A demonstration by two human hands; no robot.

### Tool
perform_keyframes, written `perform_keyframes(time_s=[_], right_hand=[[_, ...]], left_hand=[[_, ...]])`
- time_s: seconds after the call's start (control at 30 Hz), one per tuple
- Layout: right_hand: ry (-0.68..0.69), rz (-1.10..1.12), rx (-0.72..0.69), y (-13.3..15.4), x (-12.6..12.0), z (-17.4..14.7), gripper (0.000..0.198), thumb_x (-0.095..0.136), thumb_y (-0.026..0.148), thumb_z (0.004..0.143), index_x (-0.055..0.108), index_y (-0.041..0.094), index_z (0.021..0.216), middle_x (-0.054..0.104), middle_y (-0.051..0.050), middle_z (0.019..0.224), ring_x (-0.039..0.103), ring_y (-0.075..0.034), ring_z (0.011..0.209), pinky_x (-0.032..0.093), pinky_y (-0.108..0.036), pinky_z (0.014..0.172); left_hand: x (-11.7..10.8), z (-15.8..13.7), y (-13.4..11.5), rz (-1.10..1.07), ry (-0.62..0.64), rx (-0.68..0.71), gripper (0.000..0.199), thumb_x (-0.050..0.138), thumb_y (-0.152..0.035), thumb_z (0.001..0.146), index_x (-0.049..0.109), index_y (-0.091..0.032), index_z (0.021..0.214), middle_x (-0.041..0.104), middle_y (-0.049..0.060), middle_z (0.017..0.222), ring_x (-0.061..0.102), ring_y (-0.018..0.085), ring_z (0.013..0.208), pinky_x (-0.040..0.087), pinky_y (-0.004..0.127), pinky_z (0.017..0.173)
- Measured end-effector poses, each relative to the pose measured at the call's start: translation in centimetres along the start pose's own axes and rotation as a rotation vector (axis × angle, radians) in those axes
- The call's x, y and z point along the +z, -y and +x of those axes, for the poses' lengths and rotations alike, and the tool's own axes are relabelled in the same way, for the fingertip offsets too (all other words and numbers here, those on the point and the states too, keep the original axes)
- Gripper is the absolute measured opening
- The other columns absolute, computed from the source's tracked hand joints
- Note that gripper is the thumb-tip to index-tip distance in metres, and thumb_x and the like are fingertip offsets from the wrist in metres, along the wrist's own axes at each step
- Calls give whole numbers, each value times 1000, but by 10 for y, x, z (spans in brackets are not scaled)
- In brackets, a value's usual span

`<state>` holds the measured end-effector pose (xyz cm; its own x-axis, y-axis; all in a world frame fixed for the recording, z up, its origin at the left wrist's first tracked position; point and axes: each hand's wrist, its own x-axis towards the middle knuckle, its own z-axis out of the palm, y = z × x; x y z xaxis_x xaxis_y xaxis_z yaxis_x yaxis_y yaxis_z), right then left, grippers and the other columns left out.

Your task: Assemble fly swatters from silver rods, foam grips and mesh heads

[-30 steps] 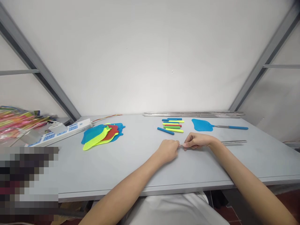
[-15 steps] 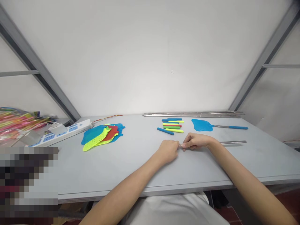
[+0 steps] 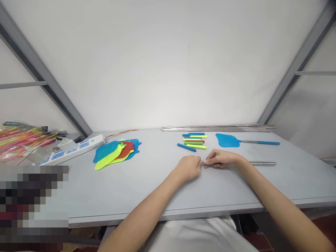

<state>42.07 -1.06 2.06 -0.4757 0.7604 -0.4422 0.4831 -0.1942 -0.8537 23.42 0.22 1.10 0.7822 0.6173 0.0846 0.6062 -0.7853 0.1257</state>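
A thin silver metal rod (image 3: 265, 163) lies low over the table, its right end sticking out past my right wrist. My right hand (image 3: 219, 159) pinches it between thumb and fingers, with the middle of the rod covered by the hand and wrist. Close against it, my left hand (image 3: 187, 167) is closed in a fist around the rod's left end, which its fingers hide. Only a short bit shows between the two hands. Beyond them lie several coloured handle tubes (image 3: 194, 143) in blue, yellow, green and red.
A blue fly swatter (image 3: 228, 140) with a metal shaft rests at the right. Several metal rods (image 3: 217, 128) lie along the wall. Loose swatter heads (image 3: 107, 151) are piled at the left, by a power strip (image 3: 91, 141). Packed colourful goods (image 3: 23, 138) sit at far left.
The rod's right end has dipped slightly towards the table. Both hands keep their grip, nearly in place. The whole view has shifted a little.
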Motion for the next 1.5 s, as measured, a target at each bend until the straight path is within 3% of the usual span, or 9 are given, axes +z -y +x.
perform_keyframes(time_s=[1.03, 1.23, 1.5], right_hand=[[-22, 16, 10, 2, 3, 0, 43, 54, 49, 61, 61, 11, 79, 31, 7, 41, 22, -2, 33, 10, -18, 31], [33, 7, -3, 4, 1, -3, 39, 54, 45, 64, 61, 9, 78, 28, 7, 40, 20, -2, 35, 10, -18, 32], [70, 122, 11, 1, 0, -1, 38, 50, 44, 67, 59, 8, 76, 27, 8, 38, 18, -1, 32, 7, -16, 30]], left_hand=[[-6, -1, -4, -13, 29, -62, 37, 18, -32, 83, 51, -16, 76, 56, 5, 73, 51, 15, 66, 35, 25, 55], [-5, -2, -5, 37, 47, 26, 31, 21, -25, 82, 50, -17, 77, 57, 5, 71, 52, 16, 66, 35, 25, 56], [0, 0, -6, 76, -50, 54, 23, 25, -20, 79, 47, -16, 74, 58, 5, 71, 53, 17, 65, 34, 26, 54]])
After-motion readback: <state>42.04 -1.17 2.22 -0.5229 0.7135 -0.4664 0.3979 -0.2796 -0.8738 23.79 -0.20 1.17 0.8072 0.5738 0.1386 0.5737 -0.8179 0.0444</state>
